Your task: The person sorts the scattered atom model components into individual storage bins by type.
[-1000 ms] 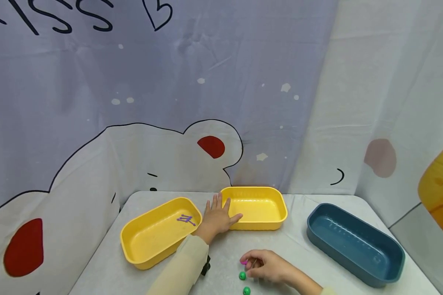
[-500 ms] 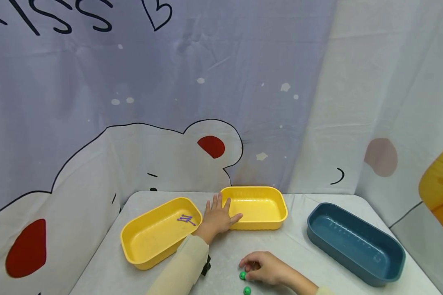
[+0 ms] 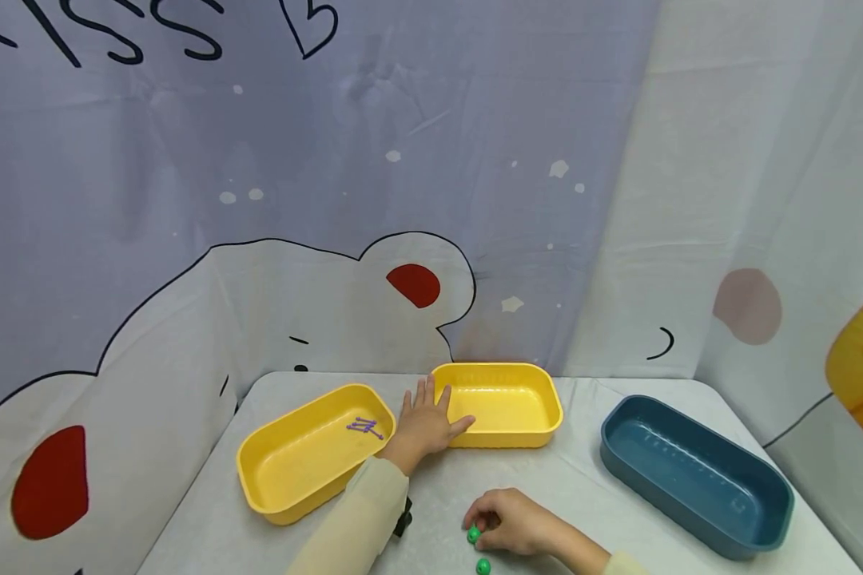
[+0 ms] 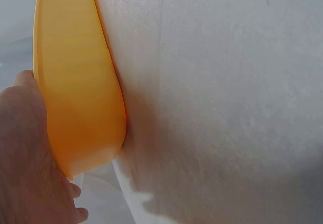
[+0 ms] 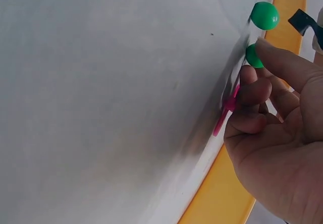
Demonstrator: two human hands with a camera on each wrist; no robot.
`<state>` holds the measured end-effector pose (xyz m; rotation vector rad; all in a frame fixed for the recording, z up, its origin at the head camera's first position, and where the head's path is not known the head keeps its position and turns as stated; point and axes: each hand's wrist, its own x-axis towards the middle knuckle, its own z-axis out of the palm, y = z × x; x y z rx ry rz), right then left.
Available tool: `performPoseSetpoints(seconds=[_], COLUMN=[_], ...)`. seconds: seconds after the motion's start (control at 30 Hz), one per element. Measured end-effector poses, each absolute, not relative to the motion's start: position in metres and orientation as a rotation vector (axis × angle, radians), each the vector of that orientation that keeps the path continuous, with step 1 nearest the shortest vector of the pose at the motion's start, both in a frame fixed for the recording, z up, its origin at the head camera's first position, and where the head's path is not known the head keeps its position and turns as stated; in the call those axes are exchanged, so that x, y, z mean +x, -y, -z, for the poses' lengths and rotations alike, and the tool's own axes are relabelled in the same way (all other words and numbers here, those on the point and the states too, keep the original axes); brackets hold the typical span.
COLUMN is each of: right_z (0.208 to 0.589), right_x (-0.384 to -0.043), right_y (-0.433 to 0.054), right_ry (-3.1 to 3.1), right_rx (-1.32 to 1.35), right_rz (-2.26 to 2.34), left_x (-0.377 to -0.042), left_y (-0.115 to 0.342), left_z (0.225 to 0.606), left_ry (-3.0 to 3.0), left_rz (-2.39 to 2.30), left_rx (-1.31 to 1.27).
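Observation:
My left hand [image 3: 426, 427] rests with spread, straight fingers on the left end of the upright yellow tray [image 3: 514, 439] at the back. In the left wrist view, that hand [image 4: 25, 148] lies along the rim. Low in the head view, my right hand [image 3: 518, 523] pinches a green bead [image 3: 474, 535] between thumb and index finger. Another green bead [image 3: 483, 566] lies nearer the front. The right wrist view shows a thin pink stick with a knob [image 5: 230, 104] at the curled fingers; I cannot tell whether they grip it.
A second yellow tray [image 3: 288, 471] on the left holds several small purple sticks [image 3: 363, 427]. At the right stands a dark blue tray [image 3: 697, 479]. A printed cloth [image 3: 316, 160] hangs behind the white-covered table [image 3: 575, 471].
My right hand has shifted slightly left, and its fingers have closed around the green bead. The pink stick, visible at the fingertips earlier, is now hidden in the head view. My left hand stays put.

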<state>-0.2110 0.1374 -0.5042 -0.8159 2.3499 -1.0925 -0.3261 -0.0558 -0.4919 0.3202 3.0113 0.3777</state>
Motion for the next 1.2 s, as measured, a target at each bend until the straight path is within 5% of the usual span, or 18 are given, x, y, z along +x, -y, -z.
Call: performPoseSetpoints(seconds=[1.2], right_z=[0.495], right_x=[-0.212], right_y=[-0.149], right_ry=[-2.309], right_rx=[-0.662], right_rz=[1.278], left_x=[-0.326], left_y=[0.055], left_z=[0.49], left_ry=[-2.998], left_rz=[-0.377], left_rx=[0.315])
